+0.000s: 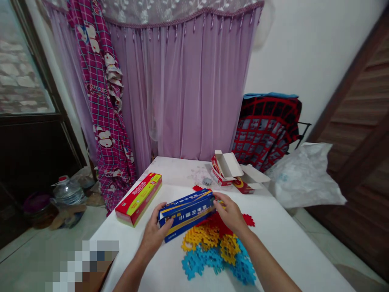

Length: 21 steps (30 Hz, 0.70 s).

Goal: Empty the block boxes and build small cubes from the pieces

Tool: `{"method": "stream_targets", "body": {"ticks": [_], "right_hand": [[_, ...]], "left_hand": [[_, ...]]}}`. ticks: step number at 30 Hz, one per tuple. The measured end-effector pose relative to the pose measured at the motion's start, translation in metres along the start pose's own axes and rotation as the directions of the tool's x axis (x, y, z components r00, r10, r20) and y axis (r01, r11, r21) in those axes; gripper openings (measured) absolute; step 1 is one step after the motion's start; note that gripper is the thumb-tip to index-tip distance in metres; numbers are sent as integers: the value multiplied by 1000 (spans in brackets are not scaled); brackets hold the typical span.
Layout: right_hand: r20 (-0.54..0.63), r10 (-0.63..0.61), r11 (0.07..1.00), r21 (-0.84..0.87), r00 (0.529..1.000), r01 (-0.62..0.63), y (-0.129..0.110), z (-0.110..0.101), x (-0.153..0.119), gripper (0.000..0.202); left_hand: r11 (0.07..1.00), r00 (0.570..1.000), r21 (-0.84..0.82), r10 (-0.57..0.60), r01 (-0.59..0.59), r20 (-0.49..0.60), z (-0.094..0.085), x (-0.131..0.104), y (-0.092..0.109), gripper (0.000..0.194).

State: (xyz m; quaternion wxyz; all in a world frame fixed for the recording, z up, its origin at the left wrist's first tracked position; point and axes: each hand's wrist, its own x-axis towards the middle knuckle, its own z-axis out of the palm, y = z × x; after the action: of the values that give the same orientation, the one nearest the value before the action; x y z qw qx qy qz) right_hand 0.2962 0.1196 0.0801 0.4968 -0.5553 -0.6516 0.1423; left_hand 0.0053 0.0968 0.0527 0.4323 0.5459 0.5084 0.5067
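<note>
A long blue cardboard battery box point(190, 213) with yellow stripes and white lettering is held between both hands, tilted above the white table point(130, 247). My left hand point(156, 227) grips its left end, thumb on the front face. At the right end, my right hand point(227, 211) has its fingers closed around the box's edge. Below and to the right lies a pile of snowflake-like plastic pieces: yellow pieces point(202, 237), blue pieces point(194, 261) and red pieces point(249, 220). The box and right hand partly cover the red ones.
A red and yellow-green box point(139, 198) lies on the table's left side. Opened red and white cartons point(225, 168) sit at the back right, near a small grey piece point(207, 181). A white plastic bag point(306, 178) bulges beside the table's right edge. Purple curtains point(200, 89) hang behind.
</note>
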Motion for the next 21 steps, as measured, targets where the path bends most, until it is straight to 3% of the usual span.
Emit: {"method": "stream_targets", "body": {"ticks": [4,7,11,13,17,21], "right_hand": [[-113,121,992,54,986,-116,8,-8,11,44],[-8,201,971,133,980,-198,11,-7,14,40],[80,143,987,67,987,-148,0,0,7,30],[103,83,996,24,991,-86,-13,8,3,29],[141,1,1000,5,990,-2,-35,33,1,24],[180,-7,1000,-24,984,12,-36,58,11,26]], "left_hand": [[999,989,-38,17,-11,150,2,13,11,76],[999,968,-40,-5,15,251,-3,27,17,78],[997,947,-16,-66,75,313,-19,45,17,86],[993,951,-36,-99,114,293,-31,52,17,90],[962,979,-213,-140,171,151,-51,58,20,91],[945,983,-272,-182,180,20,-59,53,7,86]]}}
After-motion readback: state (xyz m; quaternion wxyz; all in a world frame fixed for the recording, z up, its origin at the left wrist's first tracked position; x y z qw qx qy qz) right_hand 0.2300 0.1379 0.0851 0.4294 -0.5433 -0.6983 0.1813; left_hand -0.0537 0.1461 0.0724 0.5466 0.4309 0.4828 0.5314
